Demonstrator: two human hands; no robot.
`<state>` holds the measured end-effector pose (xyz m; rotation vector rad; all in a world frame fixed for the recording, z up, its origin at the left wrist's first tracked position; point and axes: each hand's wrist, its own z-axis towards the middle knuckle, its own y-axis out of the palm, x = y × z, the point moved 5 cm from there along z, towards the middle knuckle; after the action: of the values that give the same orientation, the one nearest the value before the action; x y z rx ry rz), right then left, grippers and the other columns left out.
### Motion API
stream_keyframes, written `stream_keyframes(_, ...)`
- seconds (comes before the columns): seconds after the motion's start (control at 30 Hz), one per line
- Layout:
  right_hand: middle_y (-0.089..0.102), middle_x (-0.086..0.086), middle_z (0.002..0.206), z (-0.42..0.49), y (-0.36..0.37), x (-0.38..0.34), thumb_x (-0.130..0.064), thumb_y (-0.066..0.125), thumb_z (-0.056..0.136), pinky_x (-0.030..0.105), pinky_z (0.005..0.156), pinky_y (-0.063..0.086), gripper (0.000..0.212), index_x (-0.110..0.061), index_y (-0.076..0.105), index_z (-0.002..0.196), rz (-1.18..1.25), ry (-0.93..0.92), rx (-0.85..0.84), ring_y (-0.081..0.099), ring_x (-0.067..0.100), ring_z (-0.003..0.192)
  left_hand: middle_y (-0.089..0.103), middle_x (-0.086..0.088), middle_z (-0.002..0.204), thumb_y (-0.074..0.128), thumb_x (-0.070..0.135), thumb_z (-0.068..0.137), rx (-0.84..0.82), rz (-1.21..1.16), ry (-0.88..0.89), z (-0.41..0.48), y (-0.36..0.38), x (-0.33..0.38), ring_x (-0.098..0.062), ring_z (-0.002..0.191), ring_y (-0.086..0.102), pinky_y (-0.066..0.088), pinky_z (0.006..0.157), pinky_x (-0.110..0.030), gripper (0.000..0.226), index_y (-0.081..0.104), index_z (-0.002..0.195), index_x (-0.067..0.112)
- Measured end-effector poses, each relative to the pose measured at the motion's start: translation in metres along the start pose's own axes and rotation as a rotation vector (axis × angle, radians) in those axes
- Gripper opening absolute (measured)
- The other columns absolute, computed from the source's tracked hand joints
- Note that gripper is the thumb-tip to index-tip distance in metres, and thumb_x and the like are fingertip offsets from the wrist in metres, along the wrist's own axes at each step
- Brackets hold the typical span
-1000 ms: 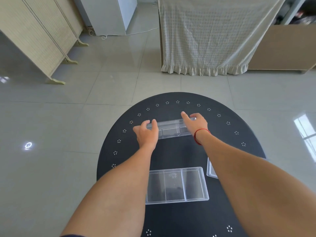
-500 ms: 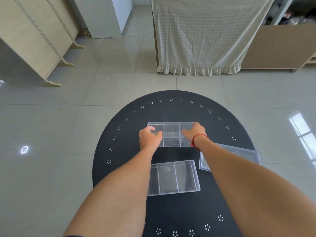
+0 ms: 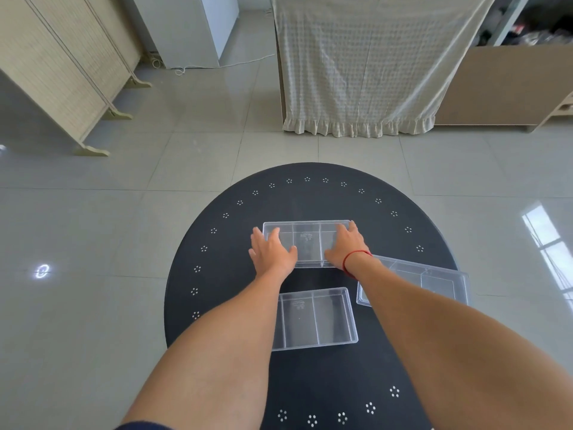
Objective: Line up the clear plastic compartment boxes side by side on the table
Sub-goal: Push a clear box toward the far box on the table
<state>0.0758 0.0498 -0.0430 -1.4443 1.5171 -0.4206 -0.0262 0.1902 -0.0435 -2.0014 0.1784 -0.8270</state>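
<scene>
A: Three clear boxes on the black round table?

B: Yes. Far box around the middle of the table, lying flat, long side going left to right. Three parts inside, split by thin walls.

A: And the left hand?

B: Open and flat, with spread fingers, laid on the left end of the far box. Not wrapped around anything.

A: The right hand?

B: Open too, palm down on the right end of the same box. Fingertips up at the far right corner. Red string around that wrist.

A: Where, the near box?

B: Closer to the body, straight below the far box. Apart from it, with a strip of black table between. Left end hidden under the left arm.

A: And the right box?

B: Off to the right, close to the table's edge, turned a bit crooked. Partly hidden under the right arm. Very near the far box's corner. Touching or not? Cannot tell, with the wrist in the way.

A: All in one neat row?

B: Not yet. One far, one near, one crooked at the side.

A: Around the table?

B: Shiny grey floor. Pale cloth hanging at the back. Folding screen on the left.
</scene>
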Motion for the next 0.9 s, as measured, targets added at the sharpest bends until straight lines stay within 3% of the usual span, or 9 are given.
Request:
stream_keyframes(0.13,0.001,0.010,0.165,0.002,0.002,-0.010,-0.012,0.062,0.090,0.045,0.117,0.033,0.070,-0.017,0.028,0.151,-0.074,-0.139,0.046,0.016,0.032,0.151,-0.006,-0.010,0.164,0.052,0.037,0.097,-0.036,0.026,0.138,-0.009,0.005,0.010,-0.027,0.152,-0.003,0.012,0.121,-0.045,0.066,0.021,0.155,0.024)
stream_keyframes(0.23,0.003,0.009,0.165,0.001,0.019,-0.009,-0.013,0.060,0.091,0.046,0.115,0.032,0.070,-0.019,0.027,0.152,-0.140,-0.197,-0.065,0.012,0.032,0.152,-0.007,-0.012,0.164,0.048,0.042,0.098,-0.173,0.127,0.156,-0.016,0.018,-0.003,-0.031,0.152,-0.008,0.009,0.121,-0.044,0.067,0.019,0.155,0.024)
stream_keyframes(0.33,-0.003,0.006,0.166,-0.008,0.035,-0.003,-0.010,0.056,0.093,0.045,0.116,0.030,0.069,-0.023,0.024,0.153,-0.197,-0.210,-0.124,-0.002,0.027,0.154,-0.009,-0.013,0.164,0.050,0.041,0.098,-0.168,0.163,0.159,-0.021,0.020,-0.015,-0.033,0.151,-0.009,0.008,0.121,-0.043,0.067,0.019,0.155,0.024)
stream_keyframes(0.57,0.016,0.009,0.163,-0.015,0.046,-0.039,-0.015,0.046,0.098,0.046,0.103,0.045,0.042,-0.021,0.047,0.139,-0.283,-0.235,-0.054,0.032,0.030,0.144,-0.002,-0.013,0.164,0.049,0.050,0.095,-0.124,0.164,0.137,-0.011,0.001,-0.043,-0.032,0.152,-0.006,0.011,0.121,-0.046,0.069,0.025,0.154,0.023)
stream_keyframes(0.77,0.039,0.010,0.147,-0.024,0.060,-0.080,-0.016,0.048,0.099,0.040,0.101,0.045,0.039,-0.019,0.052,0.137,-0.310,-0.242,0.051,0.042,0.030,0.133,0.007,-0.009,0.164,0.050,0.051,0.095,-0.073,0.130,0.101,0.007,-0.029,-0.072,-0.031,0.152,0.004,0.024,0.119,-0.048,0.063,0.035,0.150,0.025)
stream_keyframes(0.9,0.033,0.010,0.152,-0.023,0.074,-0.108,-0.018,0.049,0.099,0.040,0.103,0.045,0.043,-0.021,0.045,0.142,-0.269,-0.259,0.055,0.038,0.029,0.138,0.010,-0.008,0.164,0.055,0.046,0.094,-0.051,0.135,0.088,0.022,-0.048,-0.091,-0.029,0.151,0.008,0.029,0.116,-0.047,0.062,0.036,0.149,0.025)
